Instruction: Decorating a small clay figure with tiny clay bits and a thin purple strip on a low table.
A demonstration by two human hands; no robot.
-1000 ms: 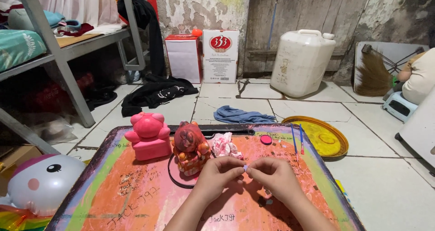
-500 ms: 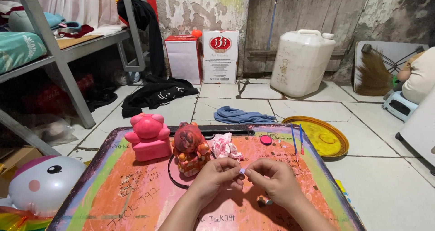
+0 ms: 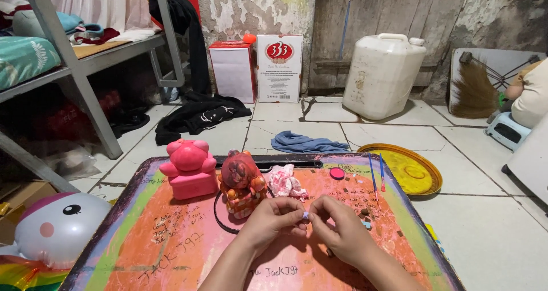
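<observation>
My left hand point(image 3: 273, 219) and my right hand point(image 3: 338, 227) meet over the painted orange tabletop point(image 3: 171, 239). Both pinch one tiny pale lilac piece point(image 3: 306, 215) between their fingertips. Just left of my left hand stands a red and orange painted figurine point(image 3: 242, 183) on a black ring point(image 3: 219, 218). A pink bear-shaped figurine point(image 3: 187, 169) stands further left. A crumpled pink and white cloth point(image 3: 285, 183) lies behind my hands. Small dark and pale bits point(image 3: 365, 218) lie on the table by my right hand.
A pink round lid point(image 3: 337, 173) and two thin brushes point(image 3: 377, 175) lie at the table's far right. A yellow round tray point(image 3: 406, 171), blue rag point(image 3: 305, 143), white jerrycan point(image 3: 382, 76) and two boxes point(image 3: 257, 68) sit on the tiled floor. An inflatable white toy point(image 3: 57, 225) is at left. A person point(image 3: 531, 94) sits far right.
My hands have drifted slightly lower and nearer, still pinching the tiny piece together. The view shifted a little.
</observation>
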